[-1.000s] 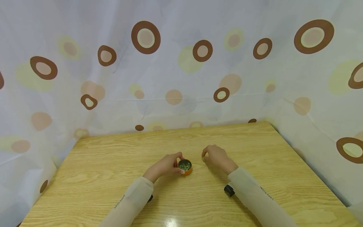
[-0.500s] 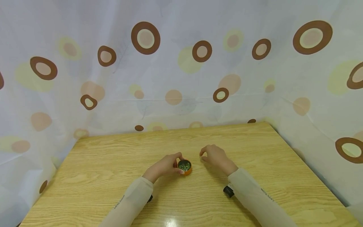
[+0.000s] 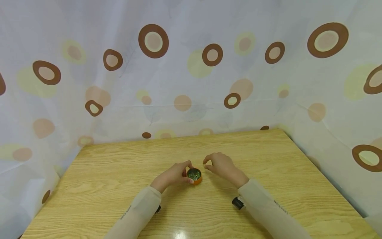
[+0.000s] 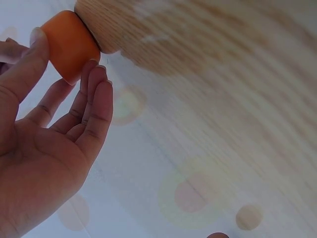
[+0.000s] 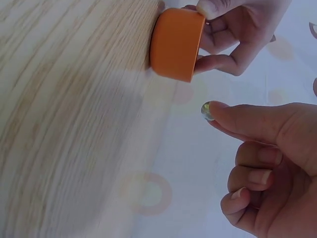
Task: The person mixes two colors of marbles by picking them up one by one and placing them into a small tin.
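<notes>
My left hand grips a small round orange bowl between thumb and fingers, mid-table. Shiny glass marbles lie inside it. In the left wrist view the bowl's orange wall stands on the wood, with the thumb at its rim and fingers along its side. To the right of the bowl, my right hand is raised over the table. Its thumb and index finger pinch a clear marble with a yellow-green tint, a short distance from the bowl. The other fingers are curled into the palm.
The wooden table stretches to both sides and behind the hands. A white curtain with brown, peach and yellow circles hangs along its back and sides. A black wrist camera sits beneath the right sleeve.
My right hand has moved left toward the bowl, with the marble between its fingertips. The left hand and the bowl have stayed in place.
</notes>
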`<state>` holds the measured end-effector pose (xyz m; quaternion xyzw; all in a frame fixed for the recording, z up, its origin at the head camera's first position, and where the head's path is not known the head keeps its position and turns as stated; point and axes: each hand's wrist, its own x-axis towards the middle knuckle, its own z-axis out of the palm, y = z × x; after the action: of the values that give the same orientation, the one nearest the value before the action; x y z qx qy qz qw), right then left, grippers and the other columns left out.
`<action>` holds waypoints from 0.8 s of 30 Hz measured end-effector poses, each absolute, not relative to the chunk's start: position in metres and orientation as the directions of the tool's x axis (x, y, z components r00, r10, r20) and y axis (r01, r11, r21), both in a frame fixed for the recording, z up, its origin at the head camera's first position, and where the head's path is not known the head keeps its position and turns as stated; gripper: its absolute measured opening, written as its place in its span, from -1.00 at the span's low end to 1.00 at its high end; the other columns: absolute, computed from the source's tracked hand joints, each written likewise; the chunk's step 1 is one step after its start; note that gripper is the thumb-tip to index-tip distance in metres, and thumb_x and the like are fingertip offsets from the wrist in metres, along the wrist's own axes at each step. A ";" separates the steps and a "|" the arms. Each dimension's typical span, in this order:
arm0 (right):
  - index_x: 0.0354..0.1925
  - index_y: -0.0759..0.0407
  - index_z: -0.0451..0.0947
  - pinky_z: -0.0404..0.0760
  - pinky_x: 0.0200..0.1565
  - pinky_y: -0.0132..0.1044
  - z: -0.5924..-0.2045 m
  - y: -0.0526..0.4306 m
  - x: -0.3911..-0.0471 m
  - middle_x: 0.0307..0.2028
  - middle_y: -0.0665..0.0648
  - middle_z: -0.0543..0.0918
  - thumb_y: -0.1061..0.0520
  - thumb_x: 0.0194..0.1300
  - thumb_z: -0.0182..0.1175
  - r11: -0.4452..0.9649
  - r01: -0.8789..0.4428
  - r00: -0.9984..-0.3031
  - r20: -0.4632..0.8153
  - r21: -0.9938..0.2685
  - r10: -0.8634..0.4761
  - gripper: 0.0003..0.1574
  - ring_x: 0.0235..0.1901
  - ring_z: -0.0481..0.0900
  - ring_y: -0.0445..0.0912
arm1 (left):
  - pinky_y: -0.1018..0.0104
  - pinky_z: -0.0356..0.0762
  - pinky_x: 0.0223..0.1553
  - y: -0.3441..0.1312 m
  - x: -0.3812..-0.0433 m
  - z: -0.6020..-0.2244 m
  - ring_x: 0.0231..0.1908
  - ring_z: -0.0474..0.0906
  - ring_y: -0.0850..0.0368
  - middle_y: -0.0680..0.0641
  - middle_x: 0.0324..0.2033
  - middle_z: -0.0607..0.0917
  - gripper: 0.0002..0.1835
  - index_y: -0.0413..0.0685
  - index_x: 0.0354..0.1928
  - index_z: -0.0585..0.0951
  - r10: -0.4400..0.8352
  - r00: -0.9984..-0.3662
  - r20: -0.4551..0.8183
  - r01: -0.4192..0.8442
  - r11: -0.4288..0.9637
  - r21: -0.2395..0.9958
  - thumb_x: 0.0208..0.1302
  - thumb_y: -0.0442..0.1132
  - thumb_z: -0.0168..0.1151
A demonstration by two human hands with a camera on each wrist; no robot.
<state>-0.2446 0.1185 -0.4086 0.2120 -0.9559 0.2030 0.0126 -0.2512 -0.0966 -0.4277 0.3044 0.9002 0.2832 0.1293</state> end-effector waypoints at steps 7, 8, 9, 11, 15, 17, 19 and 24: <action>-0.13 0.14 0.69 0.28 -0.60 -0.40 -0.408 0.112 -0.239 -0.59 -0.07 0.51 0.16 0.25 0.31 0.796 -0.462 -0.883 0.126 -0.391 -0.452 -0.80 -0.64 0.33 -0.22 | 0.36 0.38 -0.47 -0.098 -0.251 -0.429 -0.55 0.39 0.20 -0.01 -0.53 0.53 -0.60 -0.10 0.01 0.46 0.626 -0.778 -0.056 0.478 0.647 0.593 0.19 -0.18 0.37; -0.13 0.14 0.69 0.29 -0.60 -0.40 -0.408 0.111 -0.238 -0.58 -0.06 0.52 0.16 0.25 0.31 0.793 -0.469 -0.880 0.128 -0.389 -0.458 -0.80 -0.64 0.34 -0.22 | 0.36 0.37 -0.47 -0.098 -0.251 -0.429 -0.55 0.39 0.20 -0.02 -0.53 0.53 -0.60 -0.09 0.01 0.46 0.626 -0.778 -0.057 0.477 0.647 0.595 0.19 -0.18 0.37; -0.13 0.14 0.69 0.30 -0.59 -0.40 -0.408 0.110 -0.238 -0.57 -0.07 0.53 0.16 0.25 0.31 0.790 -0.474 -0.877 0.129 -0.389 -0.463 -0.80 -0.63 0.34 -0.23 | 0.36 0.37 -0.47 -0.098 -0.252 -0.429 -0.55 0.39 0.20 -0.02 -0.53 0.53 -0.60 -0.09 0.01 0.46 0.625 -0.778 -0.058 0.476 0.647 0.596 0.20 -0.18 0.37; -0.13 0.13 0.69 0.29 -0.59 -0.40 -0.408 0.108 -0.236 -0.57 -0.07 0.54 0.15 0.25 0.31 0.786 -0.482 -0.873 0.130 -0.387 -0.471 -0.80 -0.64 0.32 -0.23 | 0.36 0.38 -0.46 -0.098 -0.253 -0.430 -0.54 0.39 0.19 -0.02 -0.53 0.53 -0.60 -0.08 0.02 0.46 0.625 -0.778 -0.058 0.475 0.646 0.597 0.20 -0.18 0.36; -0.13 0.15 0.69 0.23 -0.60 -0.41 -0.410 0.103 -0.235 -0.50 0.02 0.62 0.17 0.25 0.31 0.766 -0.502 -0.858 0.125 -0.401 -0.497 -0.79 -0.66 0.28 -0.23 | 0.37 0.37 -0.47 -0.098 -0.253 -0.430 -0.54 0.39 0.19 -0.03 -0.52 0.53 -0.60 -0.08 0.02 0.47 0.622 -0.781 -0.058 0.471 0.647 0.600 0.19 -0.18 0.36; -0.13 0.18 0.69 0.26 -0.59 -0.39 -0.412 0.101 -0.234 -0.39 0.10 0.68 0.19 0.25 0.31 0.755 -0.512 -0.851 0.123 -0.410 -0.510 -0.80 -0.65 0.30 -0.23 | 0.37 0.38 -0.47 -0.098 -0.253 -0.431 -0.54 0.40 0.20 -0.02 -0.52 0.53 -0.60 -0.08 0.02 0.47 0.622 -0.781 -0.060 0.469 0.648 0.600 0.19 -0.18 0.36; -0.13 0.19 0.68 0.33 -0.56 -0.37 -0.413 0.100 -0.232 -0.28 0.15 0.71 0.21 0.24 0.31 0.750 -0.520 -0.846 0.122 -0.410 -0.519 -0.79 -0.62 0.36 -0.23 | 0.37 0.39 -0.48 -0.098 -0.252 -0.431 -0.54 0.41 0.19 -0.02 -0.52 0.54 -0.60 -0.08 0.02 0.46 0.623 -0.780 -0.063 0.468 0.647 0.602 0.19 -0.18 0.37; -0.12 0.19 0.68 0.36 -0.56 -0.35 -0.415 0.098 -0.231 -0.32 0.13 0.70 0.21 0.23 0.32 0.755 -0.527 -0.843 0.129 -0.390 -0.521 -0.78 -0.64 0.38 -0.22 | 0.35 0.41 -0.46 -0.098 -0.252 -0.431 -0.52 0.43 0.17 -0.02 -0.51 0.54 -0.58 -0.10 0.03 0.46 0.623 -0.779 -0.065 0.466 0.646 0.605 0.19 -0.19 0.36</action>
<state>-0.2313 0.0983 -0.4151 0.2798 -0.9368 0.2100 0.0063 -0.2519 -0.0981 -0.4315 0.3037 0.8971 0.2913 0.1350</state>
